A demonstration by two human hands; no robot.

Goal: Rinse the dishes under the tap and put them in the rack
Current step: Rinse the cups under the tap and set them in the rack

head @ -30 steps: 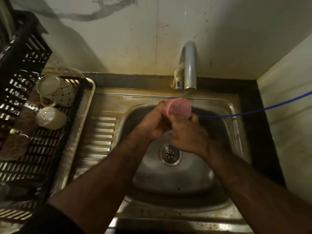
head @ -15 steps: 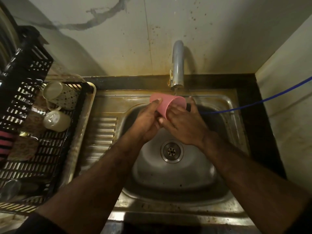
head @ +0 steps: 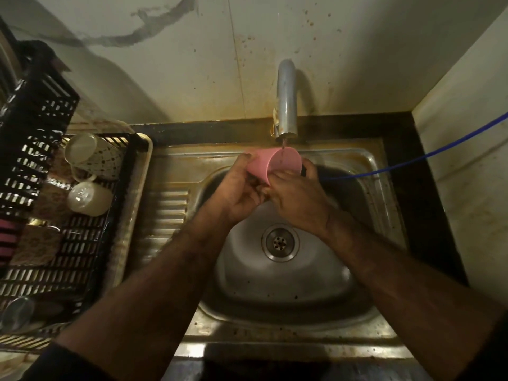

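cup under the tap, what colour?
Pink cup, plain, no pattern; seen in the head view.

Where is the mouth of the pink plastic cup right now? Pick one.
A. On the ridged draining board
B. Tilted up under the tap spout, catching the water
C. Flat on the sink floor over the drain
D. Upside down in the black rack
B: the pink plastic cup, gripped by the left hand and right hand, tilts its mouth under the steel tap spout.
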